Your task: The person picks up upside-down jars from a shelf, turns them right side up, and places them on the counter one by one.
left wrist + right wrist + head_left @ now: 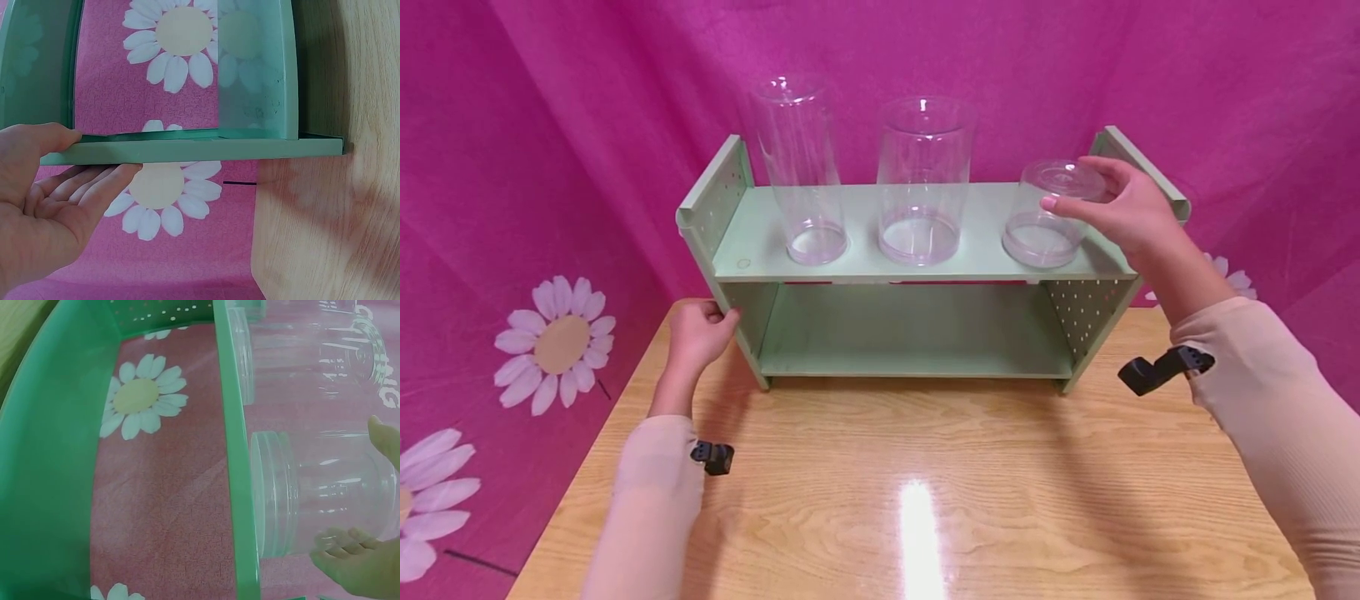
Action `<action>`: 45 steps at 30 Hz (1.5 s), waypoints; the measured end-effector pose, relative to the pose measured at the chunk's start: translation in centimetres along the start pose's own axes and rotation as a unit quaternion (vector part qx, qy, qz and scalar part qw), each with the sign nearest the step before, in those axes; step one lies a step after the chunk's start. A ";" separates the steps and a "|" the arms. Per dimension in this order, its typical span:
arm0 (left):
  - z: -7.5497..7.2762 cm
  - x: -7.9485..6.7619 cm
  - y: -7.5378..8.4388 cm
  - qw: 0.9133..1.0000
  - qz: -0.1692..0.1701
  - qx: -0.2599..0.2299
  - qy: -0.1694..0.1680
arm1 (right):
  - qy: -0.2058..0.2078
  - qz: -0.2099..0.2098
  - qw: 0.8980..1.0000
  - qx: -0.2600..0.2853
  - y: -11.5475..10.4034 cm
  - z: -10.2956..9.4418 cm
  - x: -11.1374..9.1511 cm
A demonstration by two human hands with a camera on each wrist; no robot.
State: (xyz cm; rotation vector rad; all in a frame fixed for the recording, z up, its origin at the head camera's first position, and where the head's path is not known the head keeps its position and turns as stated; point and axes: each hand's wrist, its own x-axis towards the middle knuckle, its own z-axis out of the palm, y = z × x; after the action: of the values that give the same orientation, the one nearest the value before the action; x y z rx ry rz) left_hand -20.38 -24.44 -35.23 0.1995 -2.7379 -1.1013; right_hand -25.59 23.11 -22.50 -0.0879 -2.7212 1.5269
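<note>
Green-painted shelf (917, 333), two-tiered, standing on the wood-grain table (820, 467); magenta cloth (1022, 67) printed with white daisies (561, 343) behind and to the sides. Three clear jars on the upper board, all upright, in a row and apart from one another. From my left: a tall narrow jar (805, 171), a broad jar (925, 179) in the middle, and a short jar (1041, 232) near the right end. My right hand (1131, 204) is at the short jar, thumb on the near side and fingers round the far side, gripping its upper part; its foot looks to rest on the board. My left hand (700, 333) pinches the front edge of the left side panel (206, 150), below the upper board, thumb on one face, fingers on the other, as the left wrist view shows. Small holes dot the right side panel (1086, 308). Pale sleeves (655, 500) on both arms, a black device (713, 457) at each wrist. One bright streak of light (917, 533) on the table, toward me.
</note>
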 end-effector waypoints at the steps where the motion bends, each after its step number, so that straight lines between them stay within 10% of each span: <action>1: 0.0 0.0 0.0 1.000 -0.001 0.000 0.001 | 0.003 -0.001 1.000 0.008 0.0 0.0 0.0; 21: 0.4 0.0 -0.3 1.000 0.001 0.010 0.027 | 0.049 -0.069 0.991 0.107 1.0 1.0 -4.3; 36: 0.2 -0.1 -0.6 1.000 0.012 0.010 0.013 | -0.044 -0.160 0.938 0.303 2.7 2.0 -8.1; 45: 2.1 -1.4 -1.1 0.997 0.010 -0.044 0.055 | -0.069 -0.167 0.939 0.292 4.2 2.6 -9.3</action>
State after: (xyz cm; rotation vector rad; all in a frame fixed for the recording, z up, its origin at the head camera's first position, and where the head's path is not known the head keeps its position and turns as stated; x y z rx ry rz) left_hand -19.43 -23.54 -37.70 0.2134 -2.5841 -1.1655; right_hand -16.25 22.55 -27.37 0.4763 -2.0880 2.1898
